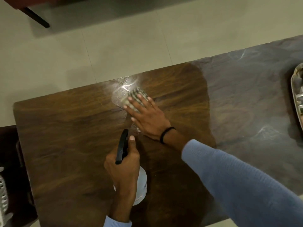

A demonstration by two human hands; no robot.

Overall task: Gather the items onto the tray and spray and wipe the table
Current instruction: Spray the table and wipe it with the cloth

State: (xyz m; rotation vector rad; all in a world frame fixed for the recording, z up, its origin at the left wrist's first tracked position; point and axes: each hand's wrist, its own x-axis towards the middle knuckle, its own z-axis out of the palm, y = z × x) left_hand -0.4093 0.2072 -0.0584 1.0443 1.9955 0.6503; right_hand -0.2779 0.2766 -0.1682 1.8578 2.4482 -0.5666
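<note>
My left hand point(124, 167) grips a white spray bottle point(141, 185) with a black trigger head point(122, 146), held above the brown wooden table point(65, 136), nozzle pointing away from me. My right hand point(146, 115) lies flat with straight fingers, pressing a checked cloth point(136, 95) onto the table's far middle. A wet, shiny patch point(121, 92) spreads just left of the cloth. A metal tray point(296, 95) with items on it shows partly at the right edge.
The table's right part point(246, 95) looks dark and marbled. Pale floor tiles point(114, 46) lie beyond the far edge. A dark furniture leg point(37, 18) stands at the top left. A white slotted object point(3, 194) sits at the left edge.
</note>
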